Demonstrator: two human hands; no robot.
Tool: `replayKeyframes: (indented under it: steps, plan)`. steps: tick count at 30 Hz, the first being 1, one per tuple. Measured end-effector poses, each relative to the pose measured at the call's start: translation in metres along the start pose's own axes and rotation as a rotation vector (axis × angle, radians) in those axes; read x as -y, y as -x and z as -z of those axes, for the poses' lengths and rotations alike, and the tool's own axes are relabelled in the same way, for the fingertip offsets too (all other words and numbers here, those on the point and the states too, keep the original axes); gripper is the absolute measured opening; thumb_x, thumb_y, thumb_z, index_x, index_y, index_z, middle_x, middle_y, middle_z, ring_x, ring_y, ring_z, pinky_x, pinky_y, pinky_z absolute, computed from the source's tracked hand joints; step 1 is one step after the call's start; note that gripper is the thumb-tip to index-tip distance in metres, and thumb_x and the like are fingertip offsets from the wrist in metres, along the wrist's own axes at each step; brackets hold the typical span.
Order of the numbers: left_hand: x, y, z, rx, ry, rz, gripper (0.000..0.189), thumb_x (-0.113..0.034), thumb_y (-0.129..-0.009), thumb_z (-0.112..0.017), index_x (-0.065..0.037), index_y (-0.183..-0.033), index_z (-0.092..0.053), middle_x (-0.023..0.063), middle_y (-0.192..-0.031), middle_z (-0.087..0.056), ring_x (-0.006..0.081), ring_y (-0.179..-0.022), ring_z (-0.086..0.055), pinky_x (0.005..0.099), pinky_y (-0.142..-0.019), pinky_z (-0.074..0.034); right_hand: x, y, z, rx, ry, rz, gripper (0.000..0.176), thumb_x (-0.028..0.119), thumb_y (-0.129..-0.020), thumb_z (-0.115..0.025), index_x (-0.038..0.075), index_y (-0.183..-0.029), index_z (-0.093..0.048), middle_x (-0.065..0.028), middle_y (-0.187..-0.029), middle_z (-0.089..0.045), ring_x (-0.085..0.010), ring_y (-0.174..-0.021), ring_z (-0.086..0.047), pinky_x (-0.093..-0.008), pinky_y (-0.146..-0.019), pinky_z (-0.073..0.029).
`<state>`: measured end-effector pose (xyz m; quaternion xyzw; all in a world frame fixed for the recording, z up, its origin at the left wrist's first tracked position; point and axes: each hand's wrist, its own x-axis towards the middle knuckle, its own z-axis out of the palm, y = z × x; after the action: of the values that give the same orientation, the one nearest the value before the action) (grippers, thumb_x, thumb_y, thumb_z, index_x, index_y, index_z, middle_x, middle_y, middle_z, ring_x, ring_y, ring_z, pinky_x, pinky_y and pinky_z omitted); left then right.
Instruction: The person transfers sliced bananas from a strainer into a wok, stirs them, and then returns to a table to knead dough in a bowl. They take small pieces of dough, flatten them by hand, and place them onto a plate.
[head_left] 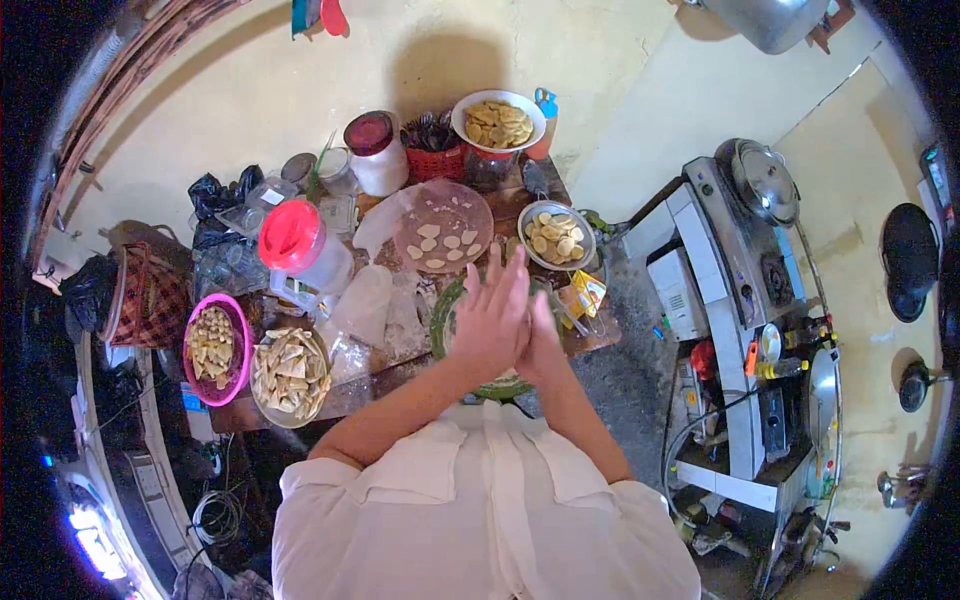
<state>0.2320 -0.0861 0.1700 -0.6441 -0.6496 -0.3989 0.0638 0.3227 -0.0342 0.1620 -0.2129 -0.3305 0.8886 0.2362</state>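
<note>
Together, left hand (pixel 488 322) and right hand (pixel 543 342) press flat (contents hidden) over a cluttered table (pixel 395 378) beside the stove (pixel 745 265).

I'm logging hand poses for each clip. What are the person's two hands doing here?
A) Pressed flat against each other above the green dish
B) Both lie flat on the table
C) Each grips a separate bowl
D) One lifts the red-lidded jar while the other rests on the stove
A: the left hand lies flat against the right hand, fingers straight, above the green dish. Whether anything sits between the palms is hidden.
</note>
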Motion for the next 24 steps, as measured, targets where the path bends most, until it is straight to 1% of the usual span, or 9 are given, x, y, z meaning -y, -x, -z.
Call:
replayKeyframes:
  steps: [2, 4, 6, 10, 11, 13, 16, 19, 24]
  plan:
    - [-0.006, 0.004, -0.01, -0.104, -0.076, -0.044, 0.06, -0.012, -0.081, -0.049, 0.0, -0.134, -0.023, 0.0279, -0.142, -0.02, 0.0498, -0.129, -0.021, 0.0693, -0.096, -0.017, 0.003, -0.007, 0.0, -0.029, 0.0, 0.056, 0.062, 0.042, -0.089, -0.044, 0.003, -0.135, -0.03, -0.0157, -0.129, -0.042, -0.0262, -0.115, -0.045, -0.0379, -0.097, -0.036]
    - [-0.01, 0.011, -0.014, -0.186, -0.033, 0.132, 0.057, -0.012, -0.082, -0.048, -0.006, -0.134, -0.024, 0.0264, -0.142, -0.021, 0.0483, -0.131, -0.018, 0.065, -0.099, -0.009, 0.005, -0.012, 0.0, -0.054, 0.0, 0.111, 0.051, 0.027, -0.089, -0.055, 0.002, -0.131, -0.04, -0.0146, -0.116, -0.055, -0.0224, -0.101, -0.057, -0.0338, -0.088, -0.046]
    - [-0.011, 0.016, -0.011, -0.333, 0.043, 0.208, 0.058, -0.012, -0.082, -0.048, -0.009, -0.135, -0.024, 0.025, -0.143, -0.021, 0.0463, -0.133, -0.016, 0.0611, -0.102, -0.004, 0.005, -0.011, 0.002, -0.08, 0.006, 0.105, 0.042, 0.023, -0.087, -0.059, 0.0, -0.12, -0.049, -0.0111, -0.099, -0.06, -0.0182, -0.086, -0.06, -0.0292, -0.078, -0.048]
    - [-0.01, 0.028, 0.008, -0.303, 0.131, 0.245, 0.062, -0.011, -0.082, -0.049, -0.009, -0.136, -0.02, 0.0226, -0.143, -0.023, 0.0386, -0.135, -0.016, 0.0527, -0.104, -0.001, 0.002, -0.017, 0.014, -0.217, 0.032, 0.11, 0.026, 0.024, -0.085, -0.061, 0.0, -0.094, -0.06, -0.0044, -0.072, -0.06, -0.012, -0.06, -0.055, -0.0251, -0.057, -0.047]
    - [-0.009, 0.031, 0.012, -0.292, 0.145, 0.26, 0.064, -0.009, -0.08, -0.05, -0.009, -0.136, -0.02, 0.0226, -0.143, -0.023, 0.038, -0.135, -0.016, 0.0524, -0.103, -0.001, 0.001, -0.018, 0.019, -0.212, 0.051, 0.125, 0.022, 0.024, -0.086, -0.061, 0.003, -0.084, -0.057, -0.0042, -0.068, -0.057, -0.0118, -0.06, -0.055, -0.0258, -0.056, -0.046]
    - [-0.007, 0.035, 0.015, -0.272, 0.149, 0.301, 0.066, -0.007, -0.077, -0.051, -0.009, -0.136, -0.021, 0.0221, -0.143, -0.024, 0.0365, -0.135, -0.018, 0.0515, -0.103, -0.002, 0.002, -0.02, 0.024, -0.2, 0.092, 0.156, 0.029, 0.024, -0.086, -0.06, 0.008, -0.064, -0.05, -0.0037, -0.061, -0.051, -0.0114, -0.059, -0.053, -0.0272, -0.054, -0.046]
    - [-0.004, 0.041, 0.015, -0.241, 0.134, 0.359, 0.063, -0.006, -0.076, -0.051, -0.004, -0.134, -0.023, 0.0208, -0.142, -0.026, 0.0341, -0.133, -0.022, 0.0496, -0.103, -0.004, 0.014, -0.016, 0.011, -0.309, 0.239, 0.11, 0.033, 0.021, -0.084, -0.062, 0.01, -0.057, -0.045, -0.0025, -0.054, -0.048, -0.0103, -0.051, -0.05, -0.0253, -0.047, -0.04]
    - [-0.004, 0.042, 0.015, -0.204, 0.136, 0.374, 0.061, -0.006, -0.076, -0.051, -0.002, -0.132, -0.027, 0.0194, -0.141, -0.029, 0.0328, -0.131, -0.025, 0.0479, -0.103, -0.007, 0.014, -0.013, 0.003, -0.298, 0.232, 0.136, 0.03, 0.019, -0.082, -0.064, 0.01, -0.059, -0.048, -0.0019, -0.052, -0.047, -0.0103, -0.043, -0.045, -0.0242, -0.042, -0.038]
    - [-0.004, 0.041, 0.014, -0.162, 0.157, 0.367, 0.058, -0.007, -0.077, -0.05, -0.001, -0.13, -0.029, 0.0189, -0.14, -0.03, 0.0311, -0.129, -0.028, 0.0459, -0.102, -0.01, 0.002, -0.015, 0.018, -0.252, 0.304, 0.177, 0.021, 0.017, -0.078, -0.068, 0.008, -0.064, -0.056, 0.0007, -0.057, -0.054, -0.007, -0.048, -0.047, -0.0228, -0.044, -0.037]
